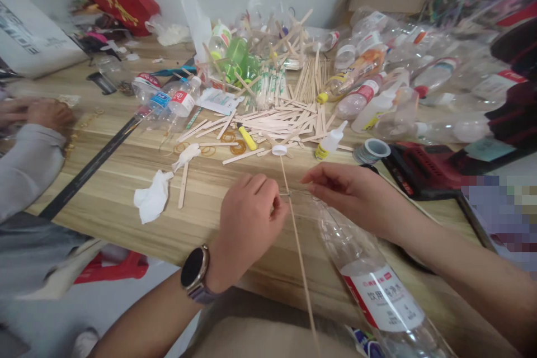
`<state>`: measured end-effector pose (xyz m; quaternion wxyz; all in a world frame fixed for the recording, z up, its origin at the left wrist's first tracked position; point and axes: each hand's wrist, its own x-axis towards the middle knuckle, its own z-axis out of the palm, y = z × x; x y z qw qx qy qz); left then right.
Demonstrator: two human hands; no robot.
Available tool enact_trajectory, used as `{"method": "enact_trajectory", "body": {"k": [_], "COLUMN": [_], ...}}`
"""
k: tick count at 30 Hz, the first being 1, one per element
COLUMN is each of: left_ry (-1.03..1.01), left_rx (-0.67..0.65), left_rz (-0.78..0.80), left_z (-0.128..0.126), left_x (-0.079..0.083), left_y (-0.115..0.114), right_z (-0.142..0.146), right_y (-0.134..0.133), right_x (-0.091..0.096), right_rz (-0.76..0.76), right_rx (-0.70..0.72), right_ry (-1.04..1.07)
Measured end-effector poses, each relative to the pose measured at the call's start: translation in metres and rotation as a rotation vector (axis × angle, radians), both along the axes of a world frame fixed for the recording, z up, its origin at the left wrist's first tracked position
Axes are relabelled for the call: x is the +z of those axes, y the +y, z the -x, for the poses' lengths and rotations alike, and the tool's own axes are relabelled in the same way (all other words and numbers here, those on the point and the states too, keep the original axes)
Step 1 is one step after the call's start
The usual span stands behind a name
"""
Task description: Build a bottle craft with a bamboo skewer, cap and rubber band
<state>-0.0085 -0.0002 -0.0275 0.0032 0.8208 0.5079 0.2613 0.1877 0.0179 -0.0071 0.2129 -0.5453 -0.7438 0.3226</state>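
Observation:
A long thin wooden stick (298, 240) runs from a white bottle cap (279, 150) toward my lap. A thin strand (289, 194) crosses it; whether it is wire or string I cannot tell. Just left of the stick, my left hand (254, 212) is closed, fingers curled at the strand's near end. On the other side my right hand (350, 193) pinches with thumb and forefinger, the strand leading toward those fingertips. Below my right hand lies a large clear plastic bottle (384, 296) with a white and red label, its neck end partly hidden.
Wooden craft sticks (277, 126) pile up mid-table near a yellow-handled tool (246, 137), rubber bands (238, 147) and a glue bottle (330, 142). Plastic bottles (364, 95) crowd the back right. Crumpled tissue (153, 197) lies left. Another person's hand (50, 114) rests at far left.

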Motion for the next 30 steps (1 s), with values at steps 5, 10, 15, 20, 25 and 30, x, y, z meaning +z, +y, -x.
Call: {"method": "enact_trajectory", "body": {"k": [5,10,15,20,25,30], "left_ry": [0.006,-0.154,-0.291,-0.351,-0.323,-0.328], "left_rx": [-0.007,-0.027,-0.029,-0.005,-0.019,-0.008], "left_rz": [0.109,0.234,0.366,0.498,0.533,0.567], "left_z": [0.008,0.009,0.010,0.011,0.012,0.012], "left_x": [-0.006,-0.009,-0.006,-0.006,-0.008,-0.008], "left_y": [0.002,0.002,0.003,0.003,0.003,0.003], "right_z": [-0.015,-0.016,-0.016,-0.016,-0.015,-0.004], "right_y": [-0.011,-0.013,-0.010,-0.010,-0.009,-0.011], "right_x": [-0.003,-0.007,-0.010,-0.011,-0.010,-0.004], "right_rz": [-0.376,-0.455,-0.382,-0.339,-0.398,-0.498], "right_rx": [0.199,0.197,0.173,0.180,0.188,0.174], "right_ry": [-0.299,-0.389,-0.392,-0.393,-0.399,-0.317]}}
